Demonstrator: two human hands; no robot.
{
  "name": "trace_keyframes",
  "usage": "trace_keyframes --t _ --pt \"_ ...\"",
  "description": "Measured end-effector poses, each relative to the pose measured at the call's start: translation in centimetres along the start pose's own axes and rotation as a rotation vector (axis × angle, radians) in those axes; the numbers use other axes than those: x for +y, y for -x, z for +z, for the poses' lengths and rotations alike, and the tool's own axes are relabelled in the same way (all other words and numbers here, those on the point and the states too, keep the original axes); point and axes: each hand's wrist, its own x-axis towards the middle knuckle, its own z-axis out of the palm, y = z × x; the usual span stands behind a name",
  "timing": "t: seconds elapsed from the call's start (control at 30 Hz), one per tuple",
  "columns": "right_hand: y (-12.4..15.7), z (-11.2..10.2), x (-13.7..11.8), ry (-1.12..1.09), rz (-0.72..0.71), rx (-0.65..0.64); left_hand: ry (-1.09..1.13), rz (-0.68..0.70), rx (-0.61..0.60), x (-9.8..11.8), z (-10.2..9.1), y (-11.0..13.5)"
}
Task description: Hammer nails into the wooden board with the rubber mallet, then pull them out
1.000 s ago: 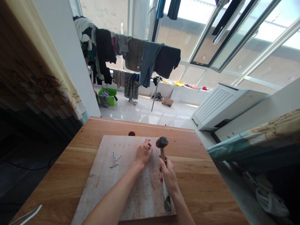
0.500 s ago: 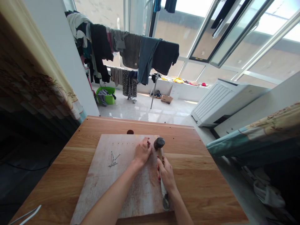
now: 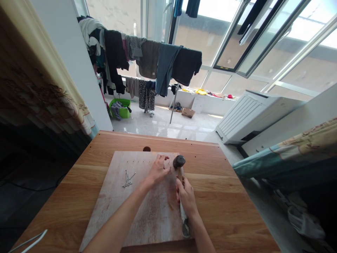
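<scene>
My right hand [image 3: 186, 191] is wrapped around the wooden handle of a hammer [image 3: 179, 161], whose dark head rests or hovers over the right edge of a worn wooden board [image 3: 147, 211]. Near the board's far edge, my left hand [image 3: 160, 168] has its thumb and fingers apart, with nothing visible between them. Several loose nails [image 3: 127, 179] lie in a small heap on the board, left of that hand. A row of small dark marks [image 3: 138, 162] runs along the far side; whether they are holes or nail heads I cannot tell.
The board lies on a wooden table [image 3: 223, 203] with a round hole [image 3: 146, 149] near its far edge. Beyond stand a drying rack with clothes [image 3: 168, 66] and a green basket [image 3: 124, 111]. Curtains [image 3: 295, 151] hang on both sides. A white wire-like object [image 3: 34, 240] shows at lower left.
The fingers of my left hand have spread from a pinch, and the hand has shifted slightly left. My right hand and the hammer stay almost in place.
</scene>
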Motion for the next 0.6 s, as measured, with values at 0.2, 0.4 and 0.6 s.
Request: trace_keyframes --t 0.2,0.4,0.6 --pt "0.0 -0.1 0.3 -0.007 0.007 -0.013 -0.205 0.044 0.006 -2.2 -9.0 5.0" --pt "0.1 -0.1 0.3 -0.018 0.019 -0.013 -0.514 -0.064 0.061 -4.6 -12.4 8.4" --pt "0.1 0.0 0.2 -0.002 0.011 -0.006 -0.548 -0.029 0.066 -4.7 -11.4 7.4"
